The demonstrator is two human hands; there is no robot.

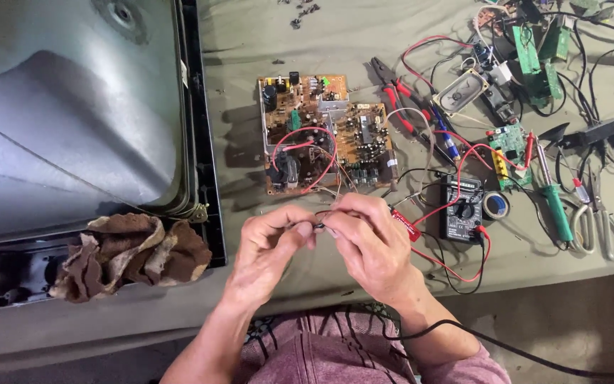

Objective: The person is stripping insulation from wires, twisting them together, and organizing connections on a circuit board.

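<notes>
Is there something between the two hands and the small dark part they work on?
Nothing visible. The fingers of the left hand and the right hand already pinch the small dark part directly, just before the circuit board.

circuit board (326, 133) behind hands, multimeter (461, 208) right, perhaps touching wires

The setting is an electronics repair workshop. A cloth-covered workbench (364, 35) carries an exposed brown circuit board (325, 134), a black multimeter (461, 208) with red leads, a green-handled soldering iron (553, 197), red-handled pliers (395, 92), scissors (600, 220), a small speaker (460, 92) and loose green boards. A large picture tube (72, 107) in its frame lies alongside.
</notes>
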